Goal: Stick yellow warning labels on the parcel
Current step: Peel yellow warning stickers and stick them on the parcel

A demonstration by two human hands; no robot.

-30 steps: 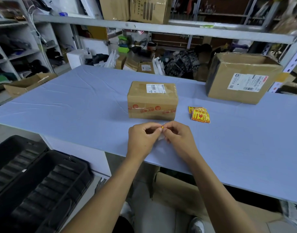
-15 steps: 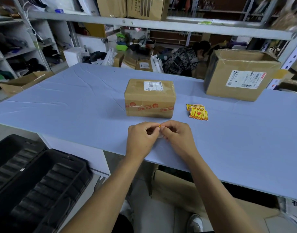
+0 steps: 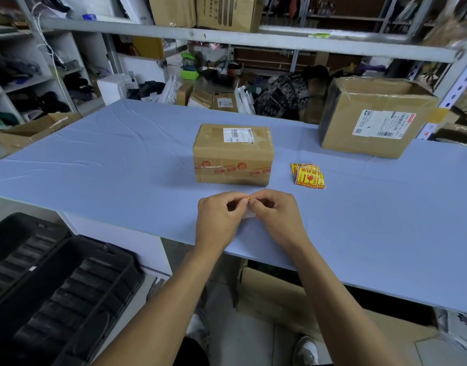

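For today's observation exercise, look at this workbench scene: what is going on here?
A person holds a small yellow label between the left hand and right hand, pinched at the fingertips, seemingly peeling its backing. The taped parcel sits just beyond on the blue table, showing no yellow label yet. A pile of spare labels lies to its right, and a larger box stands further back.

Cluttered metal shelving (image 3: 227, 39) behind table (image 3: 121, 165)

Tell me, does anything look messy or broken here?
Nothing broken. The stickers lie in a loose, uneven pile right of the parcel, and the blue table cover is creased.
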